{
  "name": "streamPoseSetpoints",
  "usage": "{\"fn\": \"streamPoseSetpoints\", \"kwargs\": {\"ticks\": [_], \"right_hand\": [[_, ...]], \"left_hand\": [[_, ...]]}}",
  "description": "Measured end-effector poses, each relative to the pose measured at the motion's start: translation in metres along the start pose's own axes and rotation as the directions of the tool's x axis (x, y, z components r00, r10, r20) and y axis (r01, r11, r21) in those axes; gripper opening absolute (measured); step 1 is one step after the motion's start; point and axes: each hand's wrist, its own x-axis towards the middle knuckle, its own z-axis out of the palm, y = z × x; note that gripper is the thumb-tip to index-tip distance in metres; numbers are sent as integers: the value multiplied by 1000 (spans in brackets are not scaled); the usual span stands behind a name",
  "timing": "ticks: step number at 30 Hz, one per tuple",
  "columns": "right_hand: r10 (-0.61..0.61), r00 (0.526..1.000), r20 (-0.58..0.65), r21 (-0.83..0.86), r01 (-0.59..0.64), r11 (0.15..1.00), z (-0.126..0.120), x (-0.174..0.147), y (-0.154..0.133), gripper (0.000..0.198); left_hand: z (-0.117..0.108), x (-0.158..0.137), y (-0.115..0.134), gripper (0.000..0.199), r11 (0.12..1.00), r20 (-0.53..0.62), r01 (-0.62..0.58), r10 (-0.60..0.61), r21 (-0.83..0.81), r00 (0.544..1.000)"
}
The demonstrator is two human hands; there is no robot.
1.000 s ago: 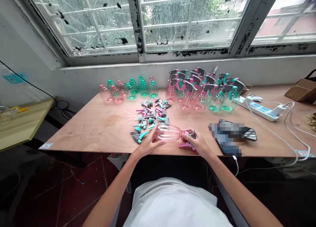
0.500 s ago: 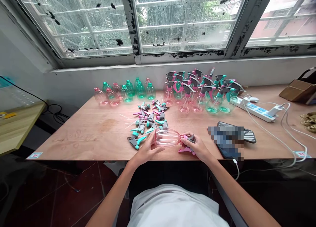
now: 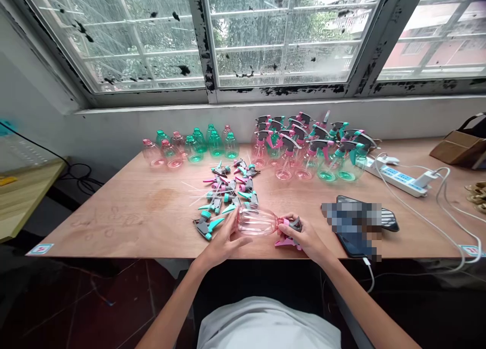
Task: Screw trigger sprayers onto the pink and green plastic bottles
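A clear pink bottle (image 3: 258, 221) lies on its side between my two hands, its neck pointing right. My left hand (image 3: 227, 240) is closed round its base end. At the neck, my right hand (image 3: 304, 236) grips a grey and pink spray head (image 3: 287, 242), whose pink trigger points down and left. The spray head meets the bottle's mouth; how far it is screwed on I cannot tell. Just beyond my left hand lies a pile of loose spray heads (image 3: 228, 187) in grey, teal and pink, with thin white tubes.
Pink and green bottles without heads (image 3: 195, 149) stand at the back left. Bottles with spray heads (image 3: 288, 156) crowd the back right. Two phones (image 3: 349, 240), a white power strip (image 3: 398, 177) with cables and a brown bag (image 3: 461, 144) are on the right.
The whole view has shifted slightly, with the table sitting a little lower in the picture. Both hands keep their hold on the bottle and spray head.
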Motion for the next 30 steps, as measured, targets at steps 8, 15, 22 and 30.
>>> {"fn": "streamPoseSetpoints", "kwargs": {"ticks": [8, 15, 22, 30], "right_hand": [[43, 999, -27, 38, -42, 998, 1, 0, 3, 33], [57, 994, -88, 86, -49, 995, 4, 19, -7, 38], [-28, 962, -273, 221, 91, 971, 6, 49, -14, 35], [-22, 990, -142, 211, 52, 976, 17, 86, -21, 32]], "left_hand": [[-2, -4, 8, 93, 1000, -50, 20, -19, 23, 999], [6, 18, 10, 84, 1000, -123, -1, 0, -10, 992], [-13, 65, 31, 85, 990, -83, -20, 32, 143, 996], [-2, 47, 21, 76, 952, -368, 41, 77, 302, 927]]}}
